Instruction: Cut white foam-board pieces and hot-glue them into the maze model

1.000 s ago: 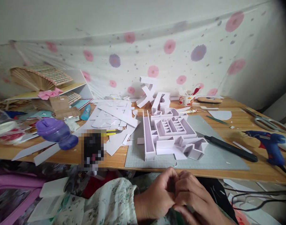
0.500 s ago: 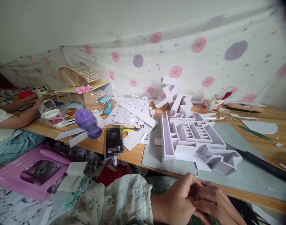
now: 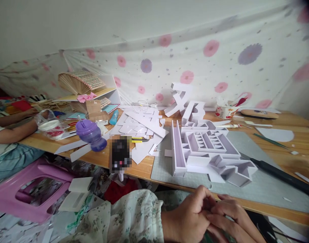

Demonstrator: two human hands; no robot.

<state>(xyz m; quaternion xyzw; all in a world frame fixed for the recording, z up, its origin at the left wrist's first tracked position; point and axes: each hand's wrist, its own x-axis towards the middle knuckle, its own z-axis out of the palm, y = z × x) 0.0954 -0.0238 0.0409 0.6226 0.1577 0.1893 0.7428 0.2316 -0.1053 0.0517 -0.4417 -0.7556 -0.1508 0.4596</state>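
My left hand [image 3: 188, 213] and my right hand [image 3: 232, 214] are together at the front edge of the table, low in the view. The left fingers are curled in, and the right fingers fold over and against them. Anything between them is hidden. Just beyond lies a white foam-board structure [image 3: 212, 141] of thin upright walls, resting on a grey cutting mat [image 3: 161, 168]. To its right, a black-handled tool [image 3: 278, 172] reaches over the mat. Behind the structure stand white three-dimensional character shapes [image 3: 181, 98].
White board offcuts [image 3: 141, 123], a yellow cutter [image 3: 137, 139], a purple water bottle [image 3: 91, 135] and a blurred-out dark object [image 3: 120, 152] occupy the left. A paper tub [image 3: 225, 110] stands at the back. A pink stool [image 3: 32, 189] and another person's arm [image 3: 15, 133] are at far left.
The view has shifted slightly, so table things appear a little further left. The other person's hands at far left have moved. My hands keep the same clasped pose.
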